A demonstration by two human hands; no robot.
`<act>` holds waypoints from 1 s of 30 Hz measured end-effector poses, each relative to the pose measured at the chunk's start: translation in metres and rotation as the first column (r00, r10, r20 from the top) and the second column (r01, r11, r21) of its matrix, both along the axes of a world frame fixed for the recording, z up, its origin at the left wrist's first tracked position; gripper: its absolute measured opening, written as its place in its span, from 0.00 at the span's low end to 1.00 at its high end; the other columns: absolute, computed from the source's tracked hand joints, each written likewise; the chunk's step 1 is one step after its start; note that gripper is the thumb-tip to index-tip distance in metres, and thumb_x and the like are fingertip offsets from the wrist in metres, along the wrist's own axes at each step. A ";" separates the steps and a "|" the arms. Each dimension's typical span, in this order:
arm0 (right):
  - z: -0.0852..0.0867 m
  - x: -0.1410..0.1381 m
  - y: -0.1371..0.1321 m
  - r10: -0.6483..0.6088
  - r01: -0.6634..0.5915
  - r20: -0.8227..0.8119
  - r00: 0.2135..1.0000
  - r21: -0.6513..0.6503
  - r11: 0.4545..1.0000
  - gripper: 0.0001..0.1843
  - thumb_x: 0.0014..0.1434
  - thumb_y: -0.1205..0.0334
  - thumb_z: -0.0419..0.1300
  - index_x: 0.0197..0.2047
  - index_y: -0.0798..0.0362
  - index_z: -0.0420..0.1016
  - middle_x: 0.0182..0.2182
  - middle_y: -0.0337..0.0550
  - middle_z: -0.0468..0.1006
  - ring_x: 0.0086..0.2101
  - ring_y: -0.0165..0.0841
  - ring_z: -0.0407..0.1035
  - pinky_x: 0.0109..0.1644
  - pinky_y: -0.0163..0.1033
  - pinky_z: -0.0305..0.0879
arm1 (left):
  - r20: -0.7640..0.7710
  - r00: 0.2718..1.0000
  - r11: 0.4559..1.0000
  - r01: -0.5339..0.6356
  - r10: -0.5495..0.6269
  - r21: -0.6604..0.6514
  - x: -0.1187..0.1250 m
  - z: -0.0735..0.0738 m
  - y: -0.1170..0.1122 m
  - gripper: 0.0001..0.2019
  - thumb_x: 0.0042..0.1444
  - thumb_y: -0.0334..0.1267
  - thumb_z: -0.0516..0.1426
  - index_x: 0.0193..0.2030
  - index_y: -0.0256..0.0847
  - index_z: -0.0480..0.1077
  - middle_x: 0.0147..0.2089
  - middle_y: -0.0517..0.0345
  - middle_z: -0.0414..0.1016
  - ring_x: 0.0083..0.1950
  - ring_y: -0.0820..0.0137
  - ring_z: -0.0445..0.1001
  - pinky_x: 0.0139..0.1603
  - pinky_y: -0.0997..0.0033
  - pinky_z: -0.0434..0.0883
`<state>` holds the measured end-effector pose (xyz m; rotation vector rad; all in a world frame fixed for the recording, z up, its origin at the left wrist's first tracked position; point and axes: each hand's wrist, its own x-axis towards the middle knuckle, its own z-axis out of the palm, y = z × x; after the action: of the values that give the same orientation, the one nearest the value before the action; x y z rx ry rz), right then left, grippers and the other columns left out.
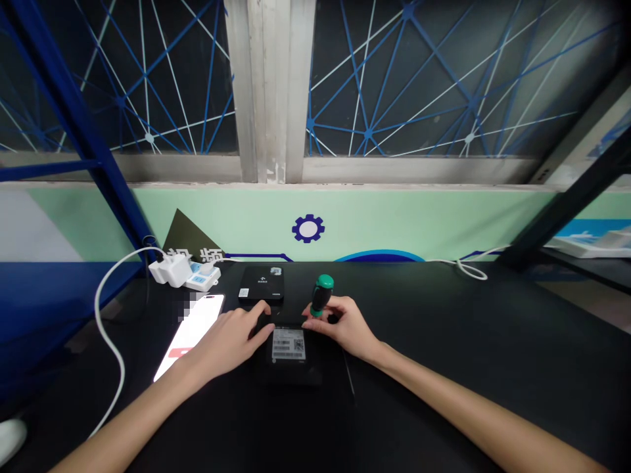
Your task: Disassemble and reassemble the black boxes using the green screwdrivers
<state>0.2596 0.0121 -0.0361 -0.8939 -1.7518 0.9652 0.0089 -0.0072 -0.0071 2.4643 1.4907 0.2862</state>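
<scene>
A flat black electronic box (288, 373) with a white printed label and a QR code lies before me on the black table. At its far left corner is my left hand (244, 332), its thumb and bent index finger closed about the edge. My right hand (342, 322) grips a screwdriver (323, 292) low on its green and black handle, by the box's far right corner. The screwdriver stands nearly upright. Its tip is hidden behind my fingers and the dark box.
Beyond the hands lies a second black box (263, 284) with small stickers. A lit phone (192, 332) is left of my left hand, near a white power strip (201, 276) and plug adapter (171, 270) with a white cable. A thin rod (350, 376) lies right of the labelled box.
</scene>
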 end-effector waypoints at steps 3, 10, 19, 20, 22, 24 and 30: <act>-0.001 0.000 0.001 -0.024 0.023 -0.020 1.000 -0.066 0.998 0.22 0.47 0.45 0.74 0.29 0.56 0.78 0.20 0.37 0.73 0.20 0.25 0.57 0.24 0.34 0.55 | -0.003 1.000 1.000 -0.004 0.004 -0.010 0.000 0.001 0.000 0.16 0.69 0.50 0.45 0.53 0.46 0.65 0.24 0.64 0.68 0.28 0.63 0.73 0.28 0.70 0.56; 0.005 0.000 -0.003 0.023 -0.025 -0.024 0.999 -0.091 0.996 0.22 0.51 0.45 0.71 0.28 0.57 0.75 0.25 0.45 0.83 0.20 0.26 0.61 0.25 0.34 0.55 | -0.003 1.000 1.000 -0.010 0.010 -0.011 0.000 0.000 0.002 0.15 0.69 0.50 0.46 0.53 0.46 0.65 0.24 0.65 0.68 0.28 0.63 0.72 0.28 0.70 0.55; 0.008 0.003 -0.005 0.067 -0.068 -0.021 0.998 -0.039 0.997 0.20 0.59 0.46 0.66 0.30 0.56 0.75 0.31 0.49 0.85 0.24 0.30 0.69 0.28 0.35 0.62 | 0.011 1.000 1.000 -0.010 0.010 -0.017 0.000 0.000 0.001 0.16 0.68 0.51 0.46 0.52 0.46 0.65 0.24 0.65 0.68 0.27 0.63 0.72 0.28 0.70 0.56; 0.008 0.003 -0.005 0.064 -0.065 -0.014 0.998 -0.033 0.997 0.20 0.59 0.45 0.66 0.30 0.56 0.76 0.31 0.50 0.85 0.25 0.31 0.70 0.28 0.36 0.63 | 0.010 1.000 1.000 -0.010 0.010 -0.013 -0.001 0.000 0.001 0.16 0.68 0.51 0.45 0.52 0.46 0.65 0.24 0.64 0.68 0.28 0.63 0.72 0.28 0.70 0.56; 0.009 0.004 -0.005 0.066 -0.066 0.006 0.998 -0.022 0.998 0.21 0.59 0.44 0.65 0.31 0.56 0.77 0.32 0.50 0.85 0.27 0.32 0.71 0.29 0.36 0.64 | 0.004 1.000 1.000 -0.012 0.012 -0.007 0.000 0.000 0.001 0.16 0.68 0.50 0.46 0.53 0.46 0.65 0.24 0.64 0.67 0.28 0.63 0.71 0.28 0.70 0.55; 0.010 0.005 -0.006 0.068 -0.068 0.020 0.997 -0.014 0.998 0.21 0.60 0.44 0.64 0.32 0.56 0.79 0.32 0.49 0.84 0.27 0.32 0.71 0.30 0.36 0.65 | -0.002 1.000 1.000 -0.015 0.015 -0.007 0.000 -0.001 0.001 0.16 0.68 0.50 0.46 0.53 0.46 0.65 0.24 0.64 0.66 0.28 0.63 0.71 0.28 0.70 0.55; 0.009 0.006 -0.005 0.071 -0.072 0.037 0.997 0.026 0.997 0.19 0.63 0.48 0.62 0.34 0.57 0.81 0.29 0.45 0.80 0.24 0.28 0.63 0.28 0.34 0.60 | 0.011 1.000 1.000 -0.009 0.009 -0.013 0.001 0.000 0.001 0.15 0.69 0.50 0.46 0.52 0.46 0.65 0.24 0.65 0.66 0.27 0.64 0.70 0.28 0.70 0.54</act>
<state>0.2659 0.0073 -0.0271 -0.8406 -1.8344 0.9740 0.0095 -0.0063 -0.0070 2.4424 1.4954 0.2902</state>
